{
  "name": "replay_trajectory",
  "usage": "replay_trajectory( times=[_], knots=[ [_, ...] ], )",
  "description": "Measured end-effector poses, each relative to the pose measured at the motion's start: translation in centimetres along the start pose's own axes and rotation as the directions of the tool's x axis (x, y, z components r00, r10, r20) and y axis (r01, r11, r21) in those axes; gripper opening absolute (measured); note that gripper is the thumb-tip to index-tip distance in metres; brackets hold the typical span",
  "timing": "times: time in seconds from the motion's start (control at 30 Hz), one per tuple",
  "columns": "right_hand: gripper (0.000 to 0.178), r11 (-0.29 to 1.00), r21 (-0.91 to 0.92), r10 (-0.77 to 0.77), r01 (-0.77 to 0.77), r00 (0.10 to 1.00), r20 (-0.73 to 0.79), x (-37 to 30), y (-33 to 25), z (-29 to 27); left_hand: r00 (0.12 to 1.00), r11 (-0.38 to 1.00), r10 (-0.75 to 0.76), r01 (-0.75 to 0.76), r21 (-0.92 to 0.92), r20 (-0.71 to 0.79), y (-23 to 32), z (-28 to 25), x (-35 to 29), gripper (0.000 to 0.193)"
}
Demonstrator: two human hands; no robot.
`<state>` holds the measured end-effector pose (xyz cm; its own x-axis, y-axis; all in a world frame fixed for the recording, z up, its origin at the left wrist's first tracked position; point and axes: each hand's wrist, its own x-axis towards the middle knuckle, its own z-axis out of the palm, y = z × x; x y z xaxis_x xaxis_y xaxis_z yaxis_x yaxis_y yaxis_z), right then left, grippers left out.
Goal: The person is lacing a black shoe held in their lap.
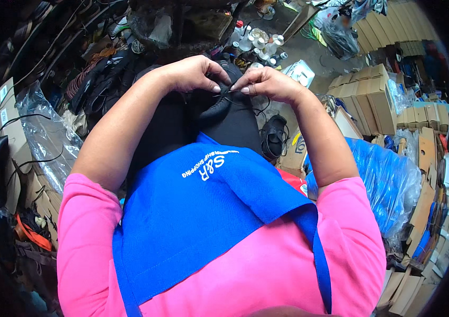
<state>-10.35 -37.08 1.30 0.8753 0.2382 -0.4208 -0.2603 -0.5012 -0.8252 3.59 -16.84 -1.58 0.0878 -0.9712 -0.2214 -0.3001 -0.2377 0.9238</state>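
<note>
On my lap rests a black shoe (215,110), its upper partly hidden by my fingers. My left hand (195,75) pinches a thin dark shoelace at the shoe's opening, thumb and forefinger pressed together. Close by on the right, my right hand (271,84) pinches the lace too, its fingertips almost meeting those of the left. A loose loop of lace (260,111) hangs below my right hand. The eyelets are too dark to make out.
Another black shoe (274,136) stands right of my legs. White bottles (261,45) cluster ahead on the floor. Cardboard boxes (367,98) and blue plastic-wrapped goods (383,179) crowd the right. Clear plastic sheeting (47,132) and dark shoes (97,84) lie left.
</note>
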Motion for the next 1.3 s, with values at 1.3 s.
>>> replay_trajectory(
  times=[1.3],
  knots=[
    [0.037,0.906,-0.417,-0.268,0.071,0.86,-0.435,-2.5,-0.7,6.8,0.696,0.971,0.18,-0.011,0.241,-0.695,-0.2,6.3,-6.6,0.021]
  ],
)
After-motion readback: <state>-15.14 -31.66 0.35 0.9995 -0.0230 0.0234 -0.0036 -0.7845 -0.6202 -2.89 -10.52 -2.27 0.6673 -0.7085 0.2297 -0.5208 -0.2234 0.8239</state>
